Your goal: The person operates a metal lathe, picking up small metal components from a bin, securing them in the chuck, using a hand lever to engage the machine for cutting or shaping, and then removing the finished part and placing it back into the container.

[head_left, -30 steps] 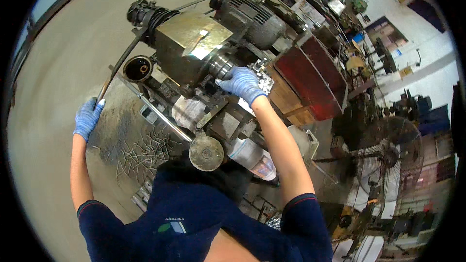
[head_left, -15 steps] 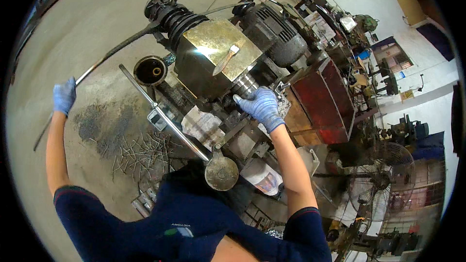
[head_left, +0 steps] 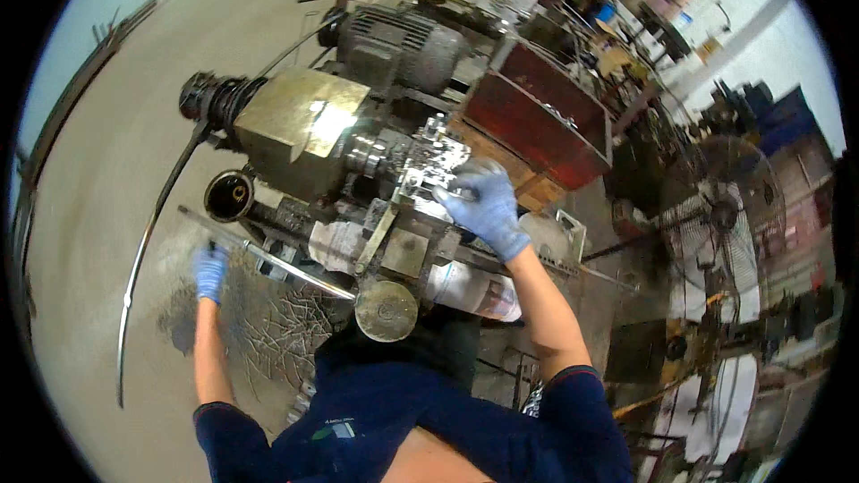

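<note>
My right hand (head_left: 488, 210), in a blue knit glove, is over the right side of the machine's metal carriage (head_left: 434, 156). Its thumb and fingers are apart with nothing visible between them, though the fingertips are blurred. My left hand (head_left: 211, 275), gloved alike, hangs just below the long metal lever (head_left: 277, 264); its fingers are too smeared to read. A long bar (head_left: 141, 250) slopes down at the left from the dark spindle end (head_left: 210, 100), apart from both hands. Right of the square brass-coloured housing (head_left: 291, 116) is a shiny round metal part (head_left: 365, 154). Glare washes out the housing's top.
A ribbed motor (head_left: 398, 45) stands behind the housing. An open red metal box (head_left: 537, 116) is at the right, a caged fan (head_left: 720, 210) farther right. Thin metal scraps (head_left: 291, 326) litter the floor. A round dark cup (head_left: 230, 195) is fixed at the machine's left.
My left hand has let go of the long bar and moved right, toward the lever. The bar has swung lower. My right hand has shifted away from the shiny round part. The view has turned.
</note>
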The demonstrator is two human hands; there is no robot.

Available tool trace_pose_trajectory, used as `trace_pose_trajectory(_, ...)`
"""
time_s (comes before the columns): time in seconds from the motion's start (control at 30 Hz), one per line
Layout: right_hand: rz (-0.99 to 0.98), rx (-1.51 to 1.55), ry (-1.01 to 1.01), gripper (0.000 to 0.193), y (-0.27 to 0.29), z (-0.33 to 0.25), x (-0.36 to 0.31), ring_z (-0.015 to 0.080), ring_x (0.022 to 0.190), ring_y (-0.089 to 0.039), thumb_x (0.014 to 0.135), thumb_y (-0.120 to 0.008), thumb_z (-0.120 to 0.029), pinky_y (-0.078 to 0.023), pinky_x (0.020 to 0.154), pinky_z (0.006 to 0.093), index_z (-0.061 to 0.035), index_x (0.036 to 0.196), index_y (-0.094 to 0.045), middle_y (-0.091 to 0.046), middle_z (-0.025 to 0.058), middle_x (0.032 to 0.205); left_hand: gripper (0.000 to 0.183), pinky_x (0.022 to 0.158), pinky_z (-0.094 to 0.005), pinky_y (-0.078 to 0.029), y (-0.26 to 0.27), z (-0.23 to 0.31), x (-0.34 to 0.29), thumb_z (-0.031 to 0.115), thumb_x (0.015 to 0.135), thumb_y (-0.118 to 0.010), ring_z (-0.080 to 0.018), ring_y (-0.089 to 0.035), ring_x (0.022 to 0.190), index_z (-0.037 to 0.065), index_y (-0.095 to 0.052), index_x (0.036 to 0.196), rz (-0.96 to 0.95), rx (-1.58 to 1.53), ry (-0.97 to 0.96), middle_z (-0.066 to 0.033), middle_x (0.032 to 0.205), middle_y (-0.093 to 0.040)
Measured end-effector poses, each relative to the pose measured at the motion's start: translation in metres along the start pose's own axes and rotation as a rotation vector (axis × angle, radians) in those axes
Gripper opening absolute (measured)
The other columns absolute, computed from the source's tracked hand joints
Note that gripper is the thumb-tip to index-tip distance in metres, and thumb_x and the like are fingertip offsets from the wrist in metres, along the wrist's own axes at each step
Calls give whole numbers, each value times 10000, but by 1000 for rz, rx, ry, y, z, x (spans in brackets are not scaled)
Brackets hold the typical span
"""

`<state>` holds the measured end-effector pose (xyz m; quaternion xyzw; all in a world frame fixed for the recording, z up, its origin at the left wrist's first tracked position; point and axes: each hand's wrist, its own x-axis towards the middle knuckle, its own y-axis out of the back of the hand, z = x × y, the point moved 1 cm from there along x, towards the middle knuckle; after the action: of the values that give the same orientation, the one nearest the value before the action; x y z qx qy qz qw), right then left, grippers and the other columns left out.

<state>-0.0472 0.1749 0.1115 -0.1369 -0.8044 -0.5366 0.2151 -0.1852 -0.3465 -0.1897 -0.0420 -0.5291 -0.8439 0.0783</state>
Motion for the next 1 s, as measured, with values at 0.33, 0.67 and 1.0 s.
trace_pose_trajectory(0.33,-29,-282,-752,301,110,135,-200,245,751,-637,685,-746,-304,-487,709,337,-18,757,-681,-664,136,786,251,715,-388,-476,-103,72,17,348,788,-517,-298,-614,841,134,-646,809,-419,645,-678,-96,879,-657)
trace_pose_trajectory(0.67,-315,-872,-815,645,156,303,-345,321,1076,-538,620,-689,-461,-419,932,392,-90,1138,-590,-585,170,1137,333,710,-385,-497,-11,70,15,378,771,-587,-298,-632,780,91,-644,930,-495,296,-203,-115,886,-663)
trace_pose_trajectory(1.0,-268,-941,-1162,451,164,278,-429,359,862,-616,699,-596,-485,-479,757,458,-91,910,-659,-651,175,916,385,418,-280,-451,45,72,39,374,857,-582,-169,-534,472,-10,-618,859,147,-858,442,-97,639,-583)
